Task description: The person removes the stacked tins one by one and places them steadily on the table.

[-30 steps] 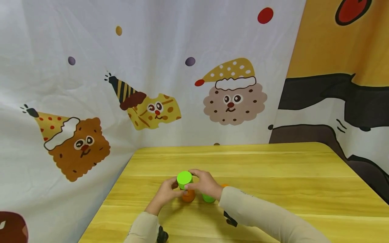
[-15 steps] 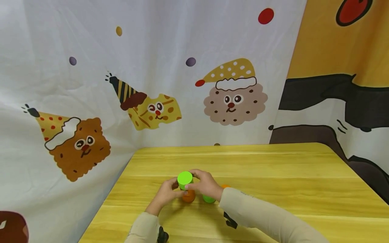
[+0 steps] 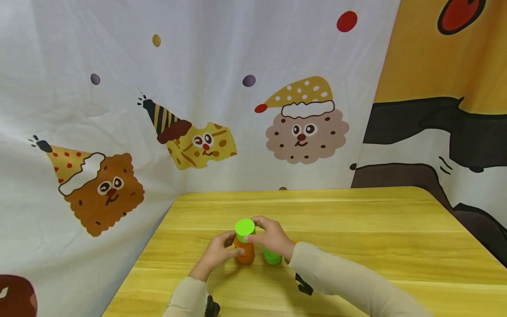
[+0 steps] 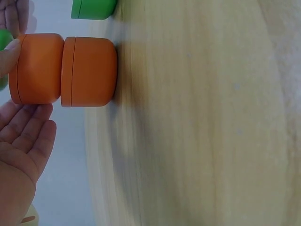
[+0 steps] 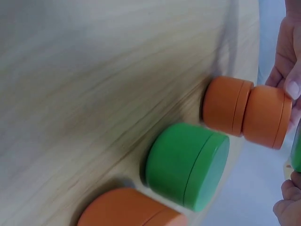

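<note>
Two orange lidded jars stand stacked upright on the wooden table. My left hand holds the upper orange jar, thumb by its lid and fingers against the opposite side. Below it, the lower orange jar rests on the tabletop. Over the stack my right hand grips a green jar between thumb and fingers. In the right wrist view that jar is cut off by the frame's edge, and a small gap shows between it and the upper orange jar.
Another green jar stands on the table just right of the stack. Beyond it is a further orange jar, mostly hidden by the right wrist in the head view. A patterned cloth hangs behind the table.
My right hand has lifted the green jar slightly up and to the right, showing more of the upper orange jar. My left hand has stayed in place.
</note>
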`<state>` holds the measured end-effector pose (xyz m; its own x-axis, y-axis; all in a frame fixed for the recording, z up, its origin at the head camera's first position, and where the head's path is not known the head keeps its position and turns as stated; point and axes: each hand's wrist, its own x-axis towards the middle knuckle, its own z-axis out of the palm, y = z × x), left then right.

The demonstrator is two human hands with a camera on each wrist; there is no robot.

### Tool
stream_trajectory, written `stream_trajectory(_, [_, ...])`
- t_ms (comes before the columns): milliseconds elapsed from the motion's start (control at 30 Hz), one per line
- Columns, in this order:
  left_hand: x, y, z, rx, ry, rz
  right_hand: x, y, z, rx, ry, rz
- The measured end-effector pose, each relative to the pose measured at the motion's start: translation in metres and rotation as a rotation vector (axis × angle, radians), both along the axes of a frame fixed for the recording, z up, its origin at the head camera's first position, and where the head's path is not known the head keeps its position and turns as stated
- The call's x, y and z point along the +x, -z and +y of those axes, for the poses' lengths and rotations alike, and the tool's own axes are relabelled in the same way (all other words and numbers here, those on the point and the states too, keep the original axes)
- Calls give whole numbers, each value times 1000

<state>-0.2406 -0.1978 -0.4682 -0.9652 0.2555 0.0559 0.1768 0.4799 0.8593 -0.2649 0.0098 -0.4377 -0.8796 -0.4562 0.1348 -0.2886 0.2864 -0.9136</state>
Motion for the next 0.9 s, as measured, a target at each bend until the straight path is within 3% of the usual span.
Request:
stream_trajectory(500, [3,-2,2,29,1,-20,-2,9,27,29,52,25])
stream_trajectory(900, [4,-3,3,-4,-30,-28,0,10,45,24,95,49])
